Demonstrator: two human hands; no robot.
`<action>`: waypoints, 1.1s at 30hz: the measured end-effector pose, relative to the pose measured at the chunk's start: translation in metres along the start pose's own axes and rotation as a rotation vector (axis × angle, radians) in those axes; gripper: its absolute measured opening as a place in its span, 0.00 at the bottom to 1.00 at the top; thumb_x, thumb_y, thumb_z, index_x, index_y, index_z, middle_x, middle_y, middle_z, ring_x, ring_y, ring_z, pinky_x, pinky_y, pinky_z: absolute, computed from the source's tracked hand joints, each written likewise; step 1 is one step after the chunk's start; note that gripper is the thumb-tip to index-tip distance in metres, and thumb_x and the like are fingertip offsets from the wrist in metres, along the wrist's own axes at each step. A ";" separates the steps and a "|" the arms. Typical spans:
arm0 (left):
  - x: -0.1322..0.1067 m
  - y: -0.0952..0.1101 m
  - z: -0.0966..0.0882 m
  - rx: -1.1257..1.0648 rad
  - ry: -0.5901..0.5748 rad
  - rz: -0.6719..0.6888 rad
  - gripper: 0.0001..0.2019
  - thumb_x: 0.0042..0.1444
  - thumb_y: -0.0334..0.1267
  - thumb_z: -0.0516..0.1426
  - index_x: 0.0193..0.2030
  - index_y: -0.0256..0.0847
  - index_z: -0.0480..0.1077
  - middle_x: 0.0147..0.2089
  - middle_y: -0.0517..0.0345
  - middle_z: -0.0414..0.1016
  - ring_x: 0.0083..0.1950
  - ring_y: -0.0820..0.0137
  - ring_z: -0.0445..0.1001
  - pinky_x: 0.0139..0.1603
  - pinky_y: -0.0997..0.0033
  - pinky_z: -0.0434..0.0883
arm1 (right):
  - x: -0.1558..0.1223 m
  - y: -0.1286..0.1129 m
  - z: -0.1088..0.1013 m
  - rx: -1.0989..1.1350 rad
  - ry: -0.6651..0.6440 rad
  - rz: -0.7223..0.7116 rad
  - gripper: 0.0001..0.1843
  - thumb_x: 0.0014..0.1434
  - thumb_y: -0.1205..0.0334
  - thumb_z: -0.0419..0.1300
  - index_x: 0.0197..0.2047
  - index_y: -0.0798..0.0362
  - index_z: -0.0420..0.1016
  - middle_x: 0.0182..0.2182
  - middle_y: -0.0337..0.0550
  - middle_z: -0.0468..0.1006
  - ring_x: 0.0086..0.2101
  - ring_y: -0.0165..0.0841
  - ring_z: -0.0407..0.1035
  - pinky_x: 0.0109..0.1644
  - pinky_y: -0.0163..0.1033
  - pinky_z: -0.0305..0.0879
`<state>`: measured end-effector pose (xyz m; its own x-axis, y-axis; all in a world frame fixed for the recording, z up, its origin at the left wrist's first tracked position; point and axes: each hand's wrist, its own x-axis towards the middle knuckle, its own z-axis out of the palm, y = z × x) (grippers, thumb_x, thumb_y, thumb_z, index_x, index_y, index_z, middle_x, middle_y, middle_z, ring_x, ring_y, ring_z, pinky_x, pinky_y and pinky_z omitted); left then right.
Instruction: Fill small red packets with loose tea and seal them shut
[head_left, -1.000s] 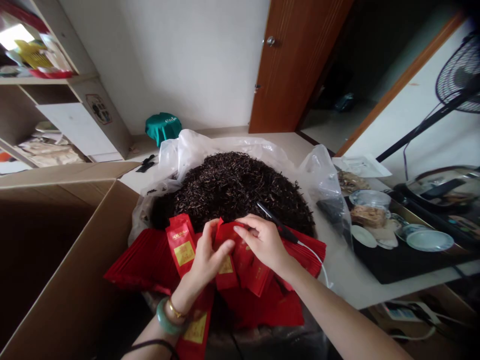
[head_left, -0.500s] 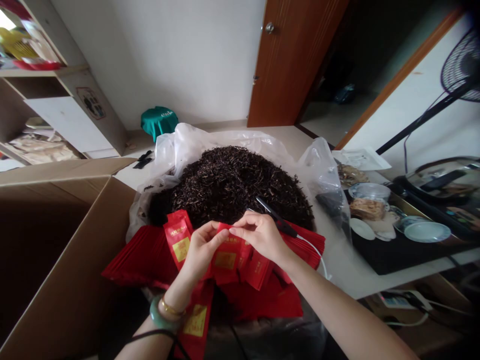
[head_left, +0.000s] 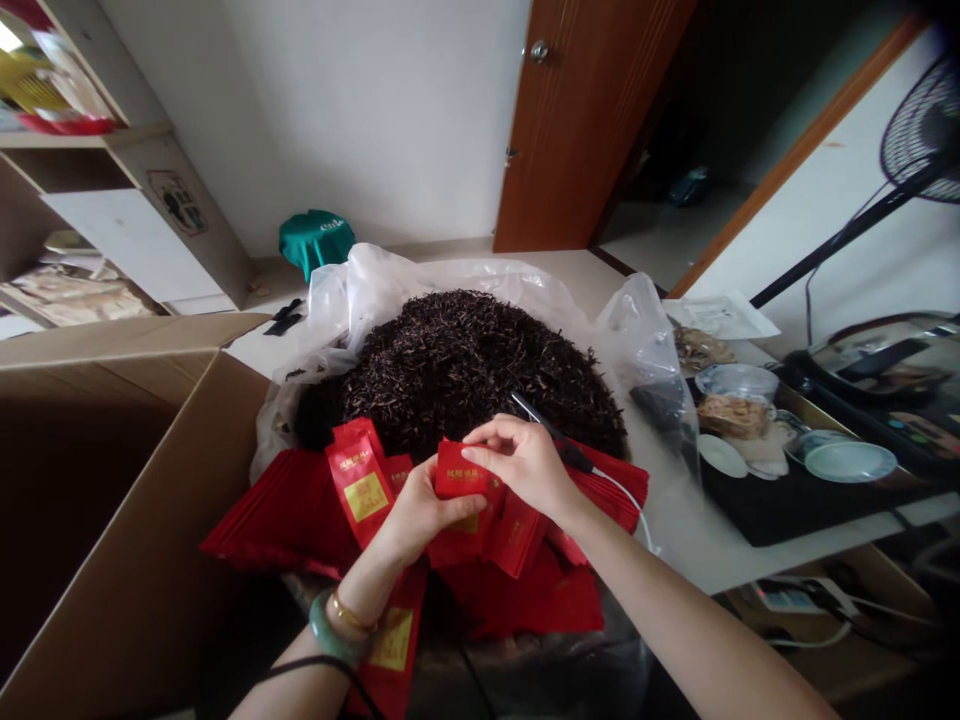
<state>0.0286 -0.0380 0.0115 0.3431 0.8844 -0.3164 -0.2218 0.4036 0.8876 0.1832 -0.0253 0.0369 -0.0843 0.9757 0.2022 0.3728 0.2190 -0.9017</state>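
Observation:
A red packet (head_left: 459, 482) with gold lettering is upright between my two hands. My left hand (head_left: 417, 512), a jade bangle on its wrist, closes around the packet's left side with the thumb across the front. With thumb and fingers, my right hand (head_left: 523, 468) pinches the packet's top right corner. Behind them rises a heap of dark, twisted dried leaves (head_left: 480, 350), like tea, in a clear plastic bag (head_left: 637, 325). Another red packet (head_left: 364, 480) with a yellow label stands left of my left hand. A dark, slim tool (head_left: 568, 450) with a white cable lies right of my right hand.
Rows of flat red packets (head_left: 274, 515) lie left and right of the hands. An open cardboard box (head_left: 142, 500) flanks the left side. A black tray (head_left: 742, 515) with dishes (head_left: 847, 462) is at right. A fan (head_left: 922, 135) stands beyond it.
Both hands still hold the red packet. My left thumb has moved down from the top edge onto its front, uncovering the gold lettering. My right hand has risen slightly.

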 end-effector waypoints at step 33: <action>-0.001 0.005 -0.002 0.321 0.028 0.153 0.18 0.36 0.37 0.68 0.36 0.34 0.73 0.30 0.58 0.78 0.28 0.73 0.72 0.30 0.77 0.68 | -0.002 -0.017 -0.015 -0.245 -0.203 -0.127 0.08 0.51 0.69 0.68 0.34 0.52 0.75 0.30 0.35 0.76 0.30 0.28 0.69 0.36 0.33 0.64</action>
<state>0.0251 -0.0364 0.0160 0.3019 0.9369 -0.1764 0.0310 0.1753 0.9840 0.1911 -0.0312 0.0576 -0.3172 0.9261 0.2044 0.5566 0.3562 -0.7505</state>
